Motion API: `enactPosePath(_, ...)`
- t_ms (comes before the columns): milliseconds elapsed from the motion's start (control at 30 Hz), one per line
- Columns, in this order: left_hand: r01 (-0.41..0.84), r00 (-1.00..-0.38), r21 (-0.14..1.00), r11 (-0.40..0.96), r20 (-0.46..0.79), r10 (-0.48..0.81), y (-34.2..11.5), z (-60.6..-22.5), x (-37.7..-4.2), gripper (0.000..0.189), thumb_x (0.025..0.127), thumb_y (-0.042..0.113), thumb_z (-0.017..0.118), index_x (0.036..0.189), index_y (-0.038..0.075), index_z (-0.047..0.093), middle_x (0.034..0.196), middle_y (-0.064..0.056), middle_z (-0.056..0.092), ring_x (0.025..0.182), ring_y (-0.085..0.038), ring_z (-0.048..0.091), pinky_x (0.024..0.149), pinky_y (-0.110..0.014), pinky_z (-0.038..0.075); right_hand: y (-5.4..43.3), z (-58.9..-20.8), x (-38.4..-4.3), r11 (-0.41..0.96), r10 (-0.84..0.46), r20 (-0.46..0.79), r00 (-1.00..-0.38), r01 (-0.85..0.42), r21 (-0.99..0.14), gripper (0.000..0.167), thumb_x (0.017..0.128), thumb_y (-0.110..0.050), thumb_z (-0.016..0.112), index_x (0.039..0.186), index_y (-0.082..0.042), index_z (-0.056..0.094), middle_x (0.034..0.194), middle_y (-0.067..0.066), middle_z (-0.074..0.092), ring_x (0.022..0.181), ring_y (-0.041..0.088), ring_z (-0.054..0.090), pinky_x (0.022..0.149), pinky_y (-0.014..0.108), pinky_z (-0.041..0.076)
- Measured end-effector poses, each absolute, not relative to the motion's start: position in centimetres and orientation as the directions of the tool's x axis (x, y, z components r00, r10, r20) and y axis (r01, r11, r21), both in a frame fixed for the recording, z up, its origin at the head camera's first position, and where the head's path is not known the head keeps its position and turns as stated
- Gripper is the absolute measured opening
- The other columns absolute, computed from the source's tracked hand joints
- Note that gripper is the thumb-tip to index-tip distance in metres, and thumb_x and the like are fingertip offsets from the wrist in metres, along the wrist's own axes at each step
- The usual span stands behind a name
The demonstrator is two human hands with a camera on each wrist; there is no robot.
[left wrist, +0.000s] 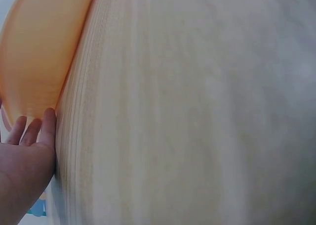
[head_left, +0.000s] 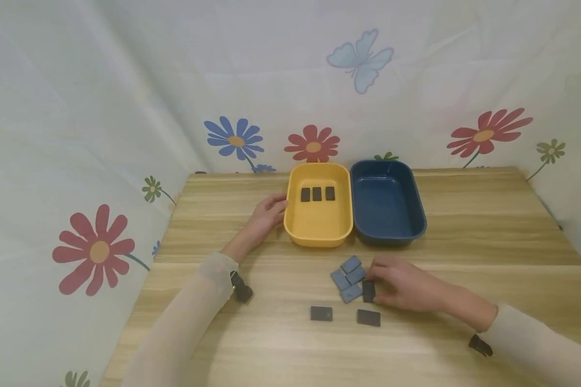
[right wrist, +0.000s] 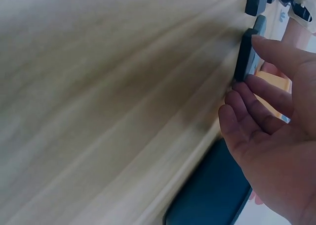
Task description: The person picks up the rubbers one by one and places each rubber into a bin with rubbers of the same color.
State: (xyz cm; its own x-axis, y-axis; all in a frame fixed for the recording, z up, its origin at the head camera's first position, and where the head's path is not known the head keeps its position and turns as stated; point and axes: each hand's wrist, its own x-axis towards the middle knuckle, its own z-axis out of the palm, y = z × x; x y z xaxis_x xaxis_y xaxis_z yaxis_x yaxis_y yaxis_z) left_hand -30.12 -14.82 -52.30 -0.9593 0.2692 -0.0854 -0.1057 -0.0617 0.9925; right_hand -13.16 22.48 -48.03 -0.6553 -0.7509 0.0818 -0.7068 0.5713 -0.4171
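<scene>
My right hand (head_left: 406,285) pinches a black rectangular tile (head_left: 368,292) by its ends, thumb at one end and fingertips at the other. In the right wrist view the same black tile (right wrist: 244,57) stands between thumb and forefinger, close to the wood. Several blue-grey tiles (head_left: 352,293) lie in a cluster just left of it. Two dark tiles lie closer to me, one dark tile (head_left: 321,314) on the left and another dark tile (head_left: 369,317) on the right. With fairly straight fingers, my left hand (head_left: 267,215) touches the yellow tub (head_left: 318,243) on its left side.
Inside the yellow tub, three black tiles (head_left: 317,194) lie in a row. A dark blue tub (head_left: 389,236) stands right beside it. Both are near the back edge of the wooden table (head_left: 271,344), before a flowered cloth (head_left: 281,80). A dark strap (head_left: 241,287) hangs at my left wrist.
</scene>
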Motion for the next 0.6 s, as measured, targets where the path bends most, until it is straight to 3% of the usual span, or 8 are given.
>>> enactPosePath(600,-0.098,-0.96,0.995,-0.026,-0.087,0.266,-14.84,-52.17,-29.87,0.048,0.11,0.026,0.061,0.15,0.002,0.053,0.143,-0.017,0.061,0.127,-0.029,0.065,0.106,-0.036,0.057,22.19,-47.56,-13.21,0.578,-0.761,0.056,-0.646,-0.714,-0.395,0.039,0.082,-0.028,0.092,0.114,-0.014,0.074,0.104,-0.008,0.06,0.095,0.007,0.057,0.085,0.036,0.059)
